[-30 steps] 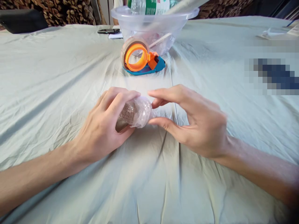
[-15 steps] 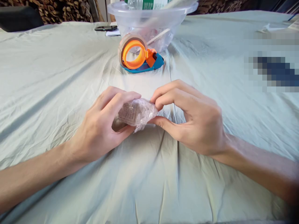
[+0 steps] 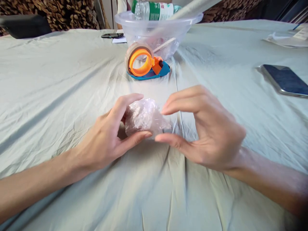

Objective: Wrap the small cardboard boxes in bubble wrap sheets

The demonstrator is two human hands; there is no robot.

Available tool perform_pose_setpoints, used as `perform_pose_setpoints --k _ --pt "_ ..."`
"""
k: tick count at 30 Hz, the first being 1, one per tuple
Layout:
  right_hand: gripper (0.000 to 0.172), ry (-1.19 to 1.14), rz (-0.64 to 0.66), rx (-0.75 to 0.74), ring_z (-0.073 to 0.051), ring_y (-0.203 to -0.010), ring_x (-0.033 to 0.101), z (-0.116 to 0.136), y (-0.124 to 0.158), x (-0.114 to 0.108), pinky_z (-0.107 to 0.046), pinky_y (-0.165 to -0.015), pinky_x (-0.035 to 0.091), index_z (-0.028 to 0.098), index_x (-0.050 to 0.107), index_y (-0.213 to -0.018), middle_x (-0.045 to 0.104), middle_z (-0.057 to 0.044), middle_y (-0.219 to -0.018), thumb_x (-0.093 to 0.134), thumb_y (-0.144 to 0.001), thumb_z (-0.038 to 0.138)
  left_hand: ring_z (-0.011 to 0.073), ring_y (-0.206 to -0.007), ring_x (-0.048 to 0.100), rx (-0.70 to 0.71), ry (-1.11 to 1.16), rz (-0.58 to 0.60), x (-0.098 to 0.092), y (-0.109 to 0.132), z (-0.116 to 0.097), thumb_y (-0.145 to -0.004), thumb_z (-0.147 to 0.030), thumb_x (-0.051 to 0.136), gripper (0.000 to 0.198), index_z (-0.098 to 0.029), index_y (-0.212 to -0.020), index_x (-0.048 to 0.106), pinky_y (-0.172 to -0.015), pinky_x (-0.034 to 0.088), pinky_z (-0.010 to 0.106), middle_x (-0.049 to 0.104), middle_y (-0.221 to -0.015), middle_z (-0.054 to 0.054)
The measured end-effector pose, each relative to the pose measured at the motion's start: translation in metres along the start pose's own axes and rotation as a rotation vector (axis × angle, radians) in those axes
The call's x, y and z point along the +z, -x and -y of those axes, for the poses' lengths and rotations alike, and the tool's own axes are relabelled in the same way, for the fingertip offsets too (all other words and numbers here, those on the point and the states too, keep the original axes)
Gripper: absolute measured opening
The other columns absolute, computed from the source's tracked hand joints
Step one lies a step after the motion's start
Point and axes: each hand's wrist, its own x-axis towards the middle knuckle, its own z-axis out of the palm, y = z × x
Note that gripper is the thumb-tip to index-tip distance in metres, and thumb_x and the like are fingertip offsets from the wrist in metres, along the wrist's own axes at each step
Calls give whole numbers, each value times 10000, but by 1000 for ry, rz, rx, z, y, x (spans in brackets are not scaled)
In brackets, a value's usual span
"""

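My left hand grips a small bundle wrapped in crinkled clear plastic, forefinger over its top and thumb under its near side. My right hand curls round the bundle's right end, fingertips above and thumb below; contact there is blurred. The bundle sits just above the pale green cloth at the middle of the table. What is inside the wrap is hidden.
An orange and blue tape dispenser with a roll of tape stands beyond my hands. Behind it is a clear plastic bowl with a green-labelled bottle. A phone lies at the right, another dark phone far back, papers at the far right.
The bundle has been turned, so its brownish printed face no longer shows and only crinkled plastic faces up. My right hand's fingers have loosened from a pinch into a looser curl.
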Motion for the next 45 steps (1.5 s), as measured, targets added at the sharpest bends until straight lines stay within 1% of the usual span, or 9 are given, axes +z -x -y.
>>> perform_pose_setpoints --k 3,6,11,16,22,28,37,43,45 --pt "322 11 94 31 -248 -1082 771 4 0 -2 -404 -986 692 185 695 -1225 774 -110 -1146 917 -1046 335 168 -903 759 36 -44 -27 0 0 3 -1111 -661 758 647 -254 -1595 622 -784 661 259 807 -1292 78" --pt "192 12 72 93 -237 -1064 792 3 2 -1 -385 -975 686 174 714 -1209 792 -111 -1148 844 -1087 243 193 -971 788 44 -51 4 0 0 6 -1134 -764 632 710 -254 -1626 609 -857 677 287 812 -1331 96" --pt "192 28 58 152 -263 -1124 825 -1 5 1 -408 -1022 697 204 721 -1257 821 -114 -1223 780 -1081 159 252 -1123 805 55 -79 30 3 4 4 -1158 -559 670 706 -223 -1752 488 -988 687 358 787 -1418 126" --pt "399 11 72 163 -276 -1189 811 3 7 2 -401 -1014 709 202 665 -1336 791 -105 -1260 914 -1032 270 238 -1102 822 57 -98 50 2 3 2 -1134 -419 688 654 -200 -1727 521 -956 688 327 803 -1425 116" --pt "157 185 57 80 -268 -1170 827 9 5 1 -430 -1064 681 190 713 -1124 829 -144 -1253 851 -1062 147 299 -1241 812 34 -92 67 1 3 7 -1144 -489 664 664 -201 -1729 539 -887 692 331 763 -1536 149" --pt "223 233 1 -11 -235 -991 784 6 2 1 -428 -940 675 269 688 -996 831 -54 -1126 748 -1068 66 233 -970 822 91 -106 96 -2 -3 2 -1117 -424 683 650 -161 -1698 559 -823 664 315 837 -1296 122" --pt "193 110 -27 110 -202 -893 809 6 -1 2 -345 -818 675 254 717 -1009 817 -36 -999 701 -1094 81 271 -1001 842 44 -79 102 -3 -4 3 -1134 -505 676 638 -110 -1634 630 -798 671 326 848 -1324 156" --pt "101 171 59 5 -235 -1068 854 10 4 -2 -406 -994 728 275 782 -1125 874 -61 -1202 807 -1094 181 237 -973 846 48 -58 115 -4 -5 5 -1176 -558 629 653 -117 -1658 617 -774 666 292 849 -1348 156" --pt "132 215 83 -24 -221 -1085 851 11 6 -2 -391 -1030 722 261 784 -1125 881 -67 -1229 793 -1092 133 234 -973 845 55 -46 114 -4 -5 5 -1178 -567 627 639 -138 -1653 628 -776 665 291 853 -1337 146"
